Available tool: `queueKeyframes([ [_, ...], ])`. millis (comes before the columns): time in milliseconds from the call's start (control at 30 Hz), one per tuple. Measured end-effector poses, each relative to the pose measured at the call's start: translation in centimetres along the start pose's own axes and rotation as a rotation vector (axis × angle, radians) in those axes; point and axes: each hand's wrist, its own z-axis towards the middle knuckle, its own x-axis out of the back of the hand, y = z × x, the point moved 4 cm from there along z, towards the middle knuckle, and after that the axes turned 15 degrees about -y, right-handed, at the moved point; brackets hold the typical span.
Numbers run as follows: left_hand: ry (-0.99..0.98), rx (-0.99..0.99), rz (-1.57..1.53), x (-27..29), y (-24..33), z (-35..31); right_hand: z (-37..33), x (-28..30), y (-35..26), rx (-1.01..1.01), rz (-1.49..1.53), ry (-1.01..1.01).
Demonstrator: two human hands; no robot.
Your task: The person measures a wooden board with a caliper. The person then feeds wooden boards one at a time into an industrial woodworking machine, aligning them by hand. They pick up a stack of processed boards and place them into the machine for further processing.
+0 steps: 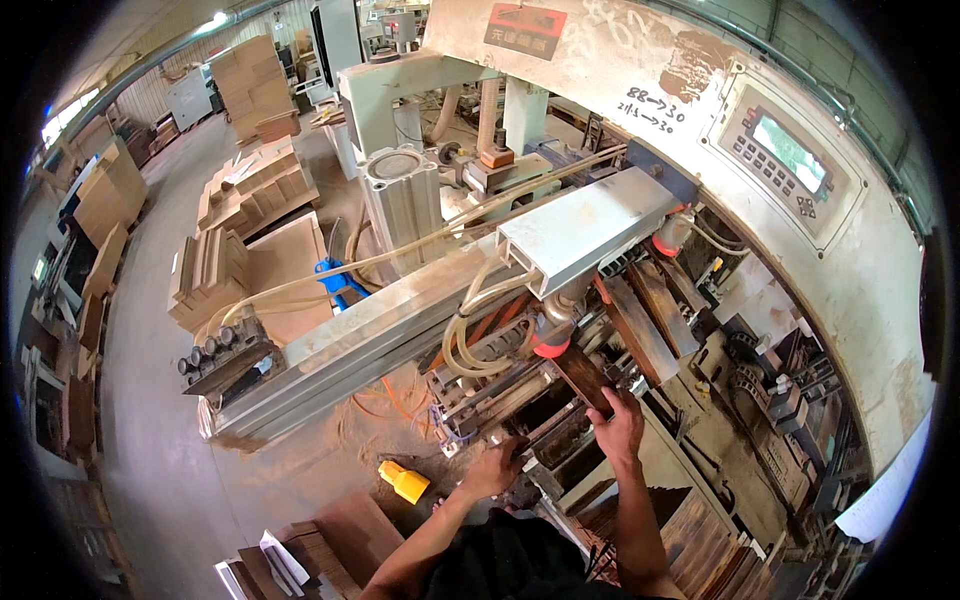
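Observation:
My right hand (pixel 617 428) is at the near end of a dark brown wooden board (pixel 582 376), its fingers closed on that end. The board's far end lies under a clamp head with a red ring (pixel 551 344). Lower and to the left, my left hand (pixel 494 469) is curled at the machine's front edge, beside a metal rail (pixel 545 480). What its fingers close on, if anything, is hidden. More dark boards (pixel 636 330) lie farther right across the machine bed.
A grey beam (pixel 350 335) crosses above the bed, with looped hoses (pixel 468 345). A control panel (pixel 785 150) is on the right housing. On the left floor stand board stacks (pixel 255 185). A yellow plastic object (pixel 404 481) lies near my left arm; cut boards (pixel 705 535) are stacked at lower right.

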Motion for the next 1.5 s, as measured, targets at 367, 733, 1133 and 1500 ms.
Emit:
queueKeyframes([
  [367, -0.005, -0.060, -0.023, 0.0, -0.2, 0.1, -5.4, 10.5, 4.2, 0.037, 0.136, 0.128],
  [733, 0.023, -0.049, -0.045, -0.4, -1.3, 0.3, 4.3, 8.2, 7.2, -0.232, 0.036, 0.211],
  [1133, -0.073, 0.152, -0.172, 0.3, 1.1, -0.1, 9.7, 10.1, 13.0, -0.254, 0.178, 0.137],
  [1500, -0.042, -0.016, -0.168, -0.1, -0.4, 0.5, 13.0, 12.3, 13.8, -0.363, 0.060, -0.131],
])
